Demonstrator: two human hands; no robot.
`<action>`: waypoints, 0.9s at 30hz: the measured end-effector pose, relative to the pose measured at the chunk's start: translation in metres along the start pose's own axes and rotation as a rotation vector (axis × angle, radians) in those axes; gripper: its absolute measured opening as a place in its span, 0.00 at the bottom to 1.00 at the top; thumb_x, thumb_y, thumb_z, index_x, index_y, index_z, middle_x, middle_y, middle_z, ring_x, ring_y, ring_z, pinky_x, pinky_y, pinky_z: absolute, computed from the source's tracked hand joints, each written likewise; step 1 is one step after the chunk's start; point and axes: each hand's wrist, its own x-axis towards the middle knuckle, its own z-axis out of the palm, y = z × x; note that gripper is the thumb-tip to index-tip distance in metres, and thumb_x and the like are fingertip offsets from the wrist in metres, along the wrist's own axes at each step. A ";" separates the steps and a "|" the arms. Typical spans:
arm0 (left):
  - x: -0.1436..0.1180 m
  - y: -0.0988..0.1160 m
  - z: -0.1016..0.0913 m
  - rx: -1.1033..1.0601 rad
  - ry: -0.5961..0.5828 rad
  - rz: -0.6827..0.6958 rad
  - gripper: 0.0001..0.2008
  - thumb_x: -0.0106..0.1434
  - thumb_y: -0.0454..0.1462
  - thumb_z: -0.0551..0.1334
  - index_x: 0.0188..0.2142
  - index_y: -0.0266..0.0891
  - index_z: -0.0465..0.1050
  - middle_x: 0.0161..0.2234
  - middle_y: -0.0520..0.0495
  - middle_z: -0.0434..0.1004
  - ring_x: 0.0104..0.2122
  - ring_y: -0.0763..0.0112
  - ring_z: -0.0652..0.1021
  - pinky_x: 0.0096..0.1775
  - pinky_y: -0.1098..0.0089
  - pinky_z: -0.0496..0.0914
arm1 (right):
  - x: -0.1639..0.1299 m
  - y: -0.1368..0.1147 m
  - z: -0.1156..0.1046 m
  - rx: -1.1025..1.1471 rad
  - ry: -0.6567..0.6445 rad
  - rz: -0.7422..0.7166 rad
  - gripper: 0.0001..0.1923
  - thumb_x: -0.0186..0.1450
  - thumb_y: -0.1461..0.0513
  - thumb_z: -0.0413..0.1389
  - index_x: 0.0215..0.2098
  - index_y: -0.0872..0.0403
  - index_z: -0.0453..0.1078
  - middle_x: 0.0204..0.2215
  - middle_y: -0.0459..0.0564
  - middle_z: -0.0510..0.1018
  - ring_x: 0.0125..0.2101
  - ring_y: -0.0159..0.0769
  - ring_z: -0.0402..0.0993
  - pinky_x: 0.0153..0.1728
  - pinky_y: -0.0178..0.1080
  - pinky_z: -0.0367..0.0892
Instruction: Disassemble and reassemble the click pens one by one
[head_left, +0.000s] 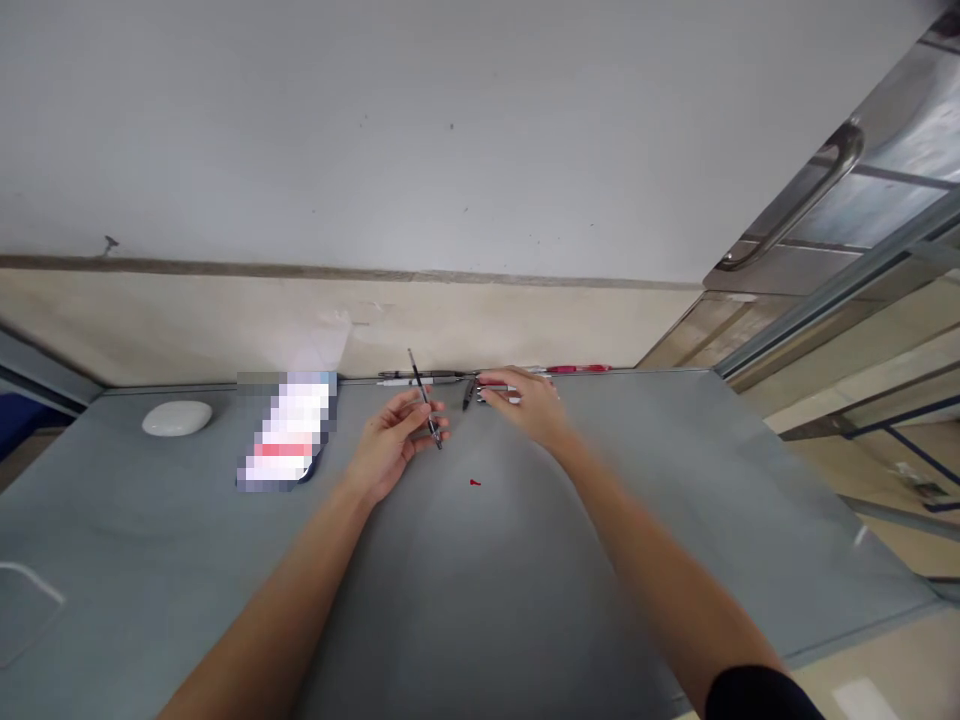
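A pixelated patch (pixel 289 430) hides one item; the right hand (pixel 525 400) is motion-blurred.

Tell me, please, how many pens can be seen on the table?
At least 4: a dark pen in the left hand; a black pen and a red pen along the far edge; one under the right hand. The hand may hide more.

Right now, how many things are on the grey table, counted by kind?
Pens: 4, one dark pen in the left hand, one under the right hand, a dark one and a red one along the far edge.
White oval object: 1
Small red piece: 1
Blurred packet: 1
Total: 7
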 end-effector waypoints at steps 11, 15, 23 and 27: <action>0.001 -0.005 -0.008 -0.005 -0.017 -0.024 0.18 0.57 0.36 0.72 0.47 0.38 0.74 0.38 0.46 0.80 0.35 0.66 0.81 0.40 0.60 0.79 | 0.034 0.014 0.011 -0.650 -0.393 -0.621 0.20 0.68 0.72 0.48 0.49 0.49 0.76 0.49 0.48 0.81 0.50 0.38 0.72 0.33 0.36 0.64; 0.001 -0.008 -0.009 0.047 -0.053 -0.019 0.18 0.58 0.37 0.71 0.48 0.38 0.73 0.38 0.47 0.80 0.35 0.67 0.81 0.41 0.61 0.78 | 0.040 0.021 0.018 -0.538 -0.439 -0.610 0.19 0.67 0.72 0.50 0.43 0.48 0.78 0.44 0.48 0.83 0.47 0.37 0.73 0.35 0.36 0.64; 0.001 -0.008 -0.006 0.076 -0.066 -0.023 0.18 0.59 0.38 0.70 0.48 0.38 0.73 0.38 0.47 0.79 0.35 0.67 0.80 0.43 0.60 0.76 | 0.042 0.021 0.021 -0.354 -0.433 -0.497 0.19 0.67 0.70 0.50 0.40 0.45 0.79 0.42 0.46 0.84 0.41 0.36 0.75 0.34 0.36 0.63; 0.001 -0.009 -0.007 0.080 -0.069 -0.018 0.18 0.59 0.38 0.71 0.47 0.38 0.73 0.38 0.47 0.79 0.36 0.67 0.80 0.43 0.61 0.75 | 0.043 0.014 0.022 -0.274 -0.376 -0.476 0.20 0.67 0.69 0.49 0.42 0.43 0.79 0.43 0.43 0.84 0.40 0.36 0.77 0.35 0.37 0.65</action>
